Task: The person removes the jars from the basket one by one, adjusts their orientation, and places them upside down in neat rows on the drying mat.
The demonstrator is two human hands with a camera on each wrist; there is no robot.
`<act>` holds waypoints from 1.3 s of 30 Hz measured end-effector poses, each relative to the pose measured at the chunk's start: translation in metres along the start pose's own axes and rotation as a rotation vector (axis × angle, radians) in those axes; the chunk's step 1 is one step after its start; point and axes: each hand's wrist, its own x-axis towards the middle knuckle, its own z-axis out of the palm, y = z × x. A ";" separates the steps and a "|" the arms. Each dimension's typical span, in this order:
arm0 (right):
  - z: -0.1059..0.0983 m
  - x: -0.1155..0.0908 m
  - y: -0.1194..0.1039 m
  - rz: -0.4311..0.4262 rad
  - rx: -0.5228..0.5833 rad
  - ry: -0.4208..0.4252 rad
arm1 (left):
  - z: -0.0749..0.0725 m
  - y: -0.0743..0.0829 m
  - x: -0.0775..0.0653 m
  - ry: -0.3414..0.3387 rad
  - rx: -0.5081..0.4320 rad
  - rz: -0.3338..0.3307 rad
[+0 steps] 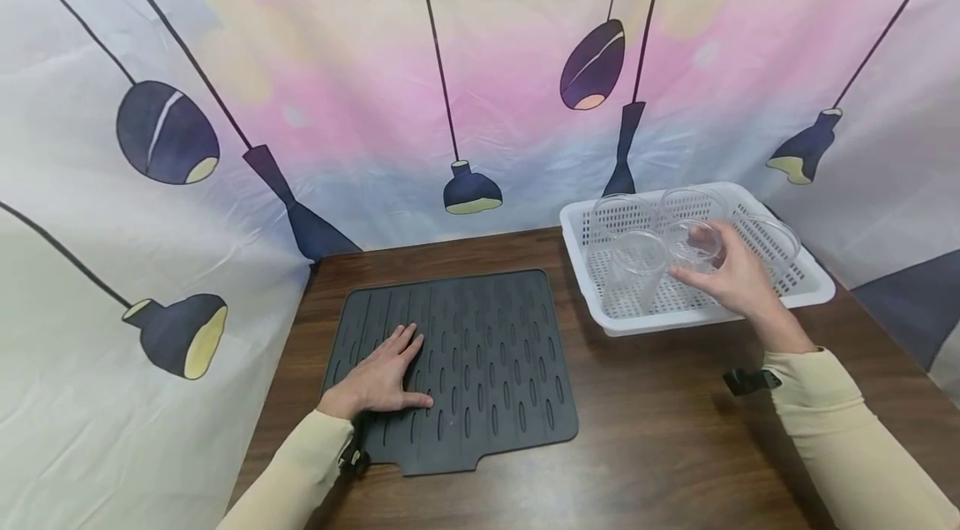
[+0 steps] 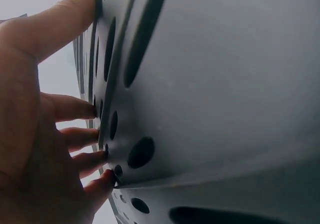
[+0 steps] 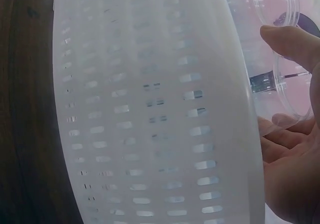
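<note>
My left hand (image 1: 382,376) rests with spread fingers on a dark grey drying mat (image 1: 491,322) with rows of slots. In the left wrist view, the fingertips (image 2: 102,181) touch the mat's ridged surface. Over at the white basket (image 1: 667,323), my right hand (image 1: 738,272) holds a clear cup (image 1: 692,245), thumb on the near side and fingers on the far side by its rim. More clear cups stand around it, among them one (image 1: 637,255) just to its left. The right wrist view shows the basket's slotted wall (image 3: 150,134) hiding the lower part of the cups.
Both the mat and the basket lie on a brown wooden table (image 1: 637,430). Behind them hangs a cloth backdrop (image 1: 360,97) printed with dark lamps, close to the table's back edge. Another clear cup (image 1: 776,238) leans at the basket's right side.
</note>
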 end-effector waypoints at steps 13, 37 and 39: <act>0.002 -0.001 0.002 0.021 -0.028 -0.034 | 0.002 0.000 0.000 0.005 -0.012 -0.005; 0.005 -0.005 -0.001 0.091 -0.081 -0.013 | 0.001 0.000 0.000 -0.006 -0.032 -0.005; 0.005 -0.005 -0.002 0.099 -0.084 -0.007 | 0.001 0.000 0.000 -0.005 -0.032 -0.003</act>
